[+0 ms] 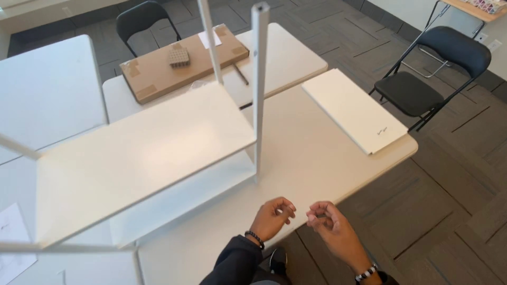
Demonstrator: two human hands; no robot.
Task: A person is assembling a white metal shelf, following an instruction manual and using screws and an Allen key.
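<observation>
Half-assembled white metal shelving unit (142, 153), cut off at left, on white folding table (317, 158). Flat white panel (355, 109) lying apart. Left hand (273, 217), right hand (331, 226) near table edge, fingers curled; contents too small to tell. Grey tiled floor (449, 200).

This looks like an office or meeting room used for furniture assembly. The floor (454, 174) is grey carpet tile laid in a block pattern, the kind common in workplaces. 2 black folding chairs (428, 68) stand beside plain white folding tables (338, 174) pushed together. On the tables stand a half-built white metal shelf unit (142, 153), a loose white shelf panel (354, 108) and a flat brown cardboard box (158, 68). A white wall with an outlet (494, 45) runs along the right edge.
</observation>
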